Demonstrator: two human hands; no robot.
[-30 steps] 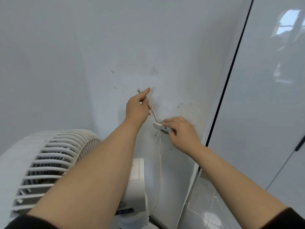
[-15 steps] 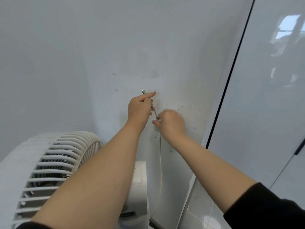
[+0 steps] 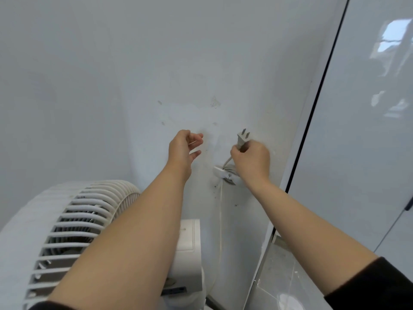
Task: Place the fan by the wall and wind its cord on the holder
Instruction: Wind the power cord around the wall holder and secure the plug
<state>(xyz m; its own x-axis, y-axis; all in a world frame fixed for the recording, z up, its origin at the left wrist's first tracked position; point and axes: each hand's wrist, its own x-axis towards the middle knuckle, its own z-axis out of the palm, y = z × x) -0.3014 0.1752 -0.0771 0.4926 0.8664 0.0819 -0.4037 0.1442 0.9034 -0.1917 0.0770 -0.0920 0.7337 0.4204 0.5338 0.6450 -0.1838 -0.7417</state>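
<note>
Fan (image 3: 73,220) sits low and to the left of both hands, right by the wall (image 3: 134,74). Its grille tilts upward, and its left side and bottom are cut off at the frame edge. The left forearm covers part of the grille and of the stand (image 3: 190,253).

Up at the wall, the right hand (image 3: 251,162) grips the plug (image 3: 242,139) at the end of the cord (image 3: 220,220). Its fingers curl round the plug body and the prongs poke up clear of the fist. Seen from behind, how many fingers wrap it can't be made out.

Just below that hand is the white holder (image 3: 220,171), with a few grey loops of cord bunched behind it. The wrist hides the holder's right side, so the number of turns is unclear. From under the holder the cord drops down the wall and vanishes behind the stand.

Left hand (image 3: 182,146) hovers to the left of the plug, apart from it, with its fingers loosely spread and holding nothing. Whether the fingertips touch the wall can't be told.

Right of the right arm runs a glossy white panel (image 3: 357,153), and the reflections on it are blurred.
</note>
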